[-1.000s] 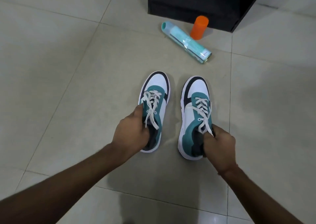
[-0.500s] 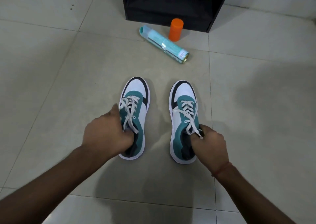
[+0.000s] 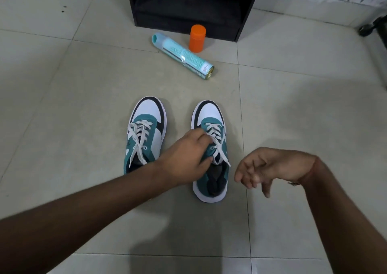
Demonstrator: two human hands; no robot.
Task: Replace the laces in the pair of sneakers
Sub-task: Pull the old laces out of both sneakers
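Both hands have let go of the heels: left hand now crosses to the right sneaker and pinches its lace, right hand hangs loose beside it, holding nothing. Left sneaker sits untouched alongside, laced. Unlacing likely starts here.

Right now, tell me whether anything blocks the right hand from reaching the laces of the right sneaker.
Partly. The left hand has reached across and lies over the right sneaker, covering the left side of its laces. The right hand hovers beside the shoe, fingers loose; nothing else lies between it and the lace ends.
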